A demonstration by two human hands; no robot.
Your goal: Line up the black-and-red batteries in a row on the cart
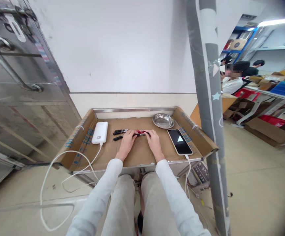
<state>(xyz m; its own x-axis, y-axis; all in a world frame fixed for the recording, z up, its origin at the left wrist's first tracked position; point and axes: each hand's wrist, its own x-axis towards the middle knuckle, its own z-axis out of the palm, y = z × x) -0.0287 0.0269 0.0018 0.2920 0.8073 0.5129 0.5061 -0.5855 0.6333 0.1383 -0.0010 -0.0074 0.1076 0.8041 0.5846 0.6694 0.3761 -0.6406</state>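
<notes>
My left hand (pixel 127 140) and my right hand (pixel 154 140) rest side by side on the cardboard-covered tray table (pixel 137 154). Both sets of fingers are curled onto a small red and black object (pixel 140 132) that spans between them; its exact kind is too small to tell. Two black pens (pixel 120 131) lie just left of my left fingertips, one behind the other. Both sleeves are white.
A white power bank (pixel 100 132) with a white cable (pixel 58 170) lies at the left. A steel bowl (pixel 163 120) sits at the back right, a phone (pixel 180 141) beside it. A grey padded pole (pixel 208 108) stands right. People sit at a far desk (pixel 233 78).
</notes>
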